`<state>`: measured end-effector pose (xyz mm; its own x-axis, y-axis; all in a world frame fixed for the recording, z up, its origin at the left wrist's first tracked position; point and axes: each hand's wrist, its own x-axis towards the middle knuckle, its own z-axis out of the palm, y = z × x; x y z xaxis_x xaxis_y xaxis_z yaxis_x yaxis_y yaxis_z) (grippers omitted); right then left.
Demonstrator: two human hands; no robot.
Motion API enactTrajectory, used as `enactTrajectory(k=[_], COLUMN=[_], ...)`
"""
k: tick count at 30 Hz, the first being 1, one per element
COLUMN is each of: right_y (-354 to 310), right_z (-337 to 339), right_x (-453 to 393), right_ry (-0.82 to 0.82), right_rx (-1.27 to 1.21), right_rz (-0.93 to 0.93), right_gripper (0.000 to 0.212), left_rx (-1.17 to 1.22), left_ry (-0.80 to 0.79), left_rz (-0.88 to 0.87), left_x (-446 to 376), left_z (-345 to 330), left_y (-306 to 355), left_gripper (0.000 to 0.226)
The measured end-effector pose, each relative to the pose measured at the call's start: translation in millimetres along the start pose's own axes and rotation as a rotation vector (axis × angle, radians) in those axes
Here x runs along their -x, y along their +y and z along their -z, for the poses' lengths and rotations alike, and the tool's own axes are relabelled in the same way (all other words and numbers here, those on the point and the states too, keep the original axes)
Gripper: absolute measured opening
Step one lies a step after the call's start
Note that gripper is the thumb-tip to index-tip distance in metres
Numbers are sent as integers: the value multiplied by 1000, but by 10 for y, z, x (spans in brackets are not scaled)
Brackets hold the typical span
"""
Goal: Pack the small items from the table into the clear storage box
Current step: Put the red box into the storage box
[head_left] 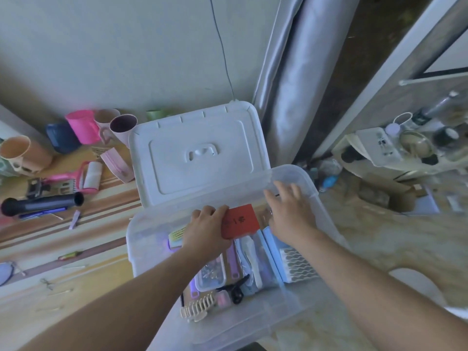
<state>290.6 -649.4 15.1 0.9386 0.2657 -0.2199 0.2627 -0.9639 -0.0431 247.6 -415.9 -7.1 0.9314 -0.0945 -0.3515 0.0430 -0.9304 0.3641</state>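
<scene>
The clear storage box (pixel 316 206) sits in front of me with its white lid (pixel 200 153) tilted open at the back. My left hand (pixel 206 230) grips a red card-like packet (pixel 241 221) over the box's middle. To its right, my right hand (pixel 288 211) reaches into the far right part of the box with fingers spread; whether it touches anything I cannot tell. Inside lie a cream hair claw (pixel 196 309), a small clear case (pixel 211 273), blue flat packs (pixel 272 252) and other small things.
On the wooden table to the left lie a black tube (pixel 43 203), a pink lint roller (pixel 88 177), a pink pouch (pixel 117 164), several cups (pixel 83 126), a small screwdriver (pixel 69 255) and tweezers (pixel 46 283). A shelf with jars (pixel 415 143) stands at the right.
</scene>
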Motion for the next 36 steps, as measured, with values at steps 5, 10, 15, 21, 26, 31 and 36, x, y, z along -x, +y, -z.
enactTrajectory(k=[5,10,15,21,26,31,36], right_y=[-111,-258,-479,-618,-611,-661,-909], right_z=[-44,-316,-379,-370,-305,-306,-121], right_x=[155,323,500,753,709,702,627], right_ry=[33,-106,-289,-563,-622,-677,-393], right_rx=[-147,-113,-3,-31,-32,11,-470], right_rz=[171,267,348,340,289,260,239], right_gripper=[50,93,88,86,61,55,80], left_rx=[-51,-25,73,56,54,124,98], left_ry=[-30,-200,-285,-386,-324,-505,-11], left_rz=[-80,-204,-236,-120,-81,-71,-187], left_x=[-72,54,468,934,1058,970,984], left_z=[43,102,17,-415,-629,-339,201], left_y=[78,89,-82,-144,-42,-28,-320], left_gripper=[82,100,84,79,66,65,60])
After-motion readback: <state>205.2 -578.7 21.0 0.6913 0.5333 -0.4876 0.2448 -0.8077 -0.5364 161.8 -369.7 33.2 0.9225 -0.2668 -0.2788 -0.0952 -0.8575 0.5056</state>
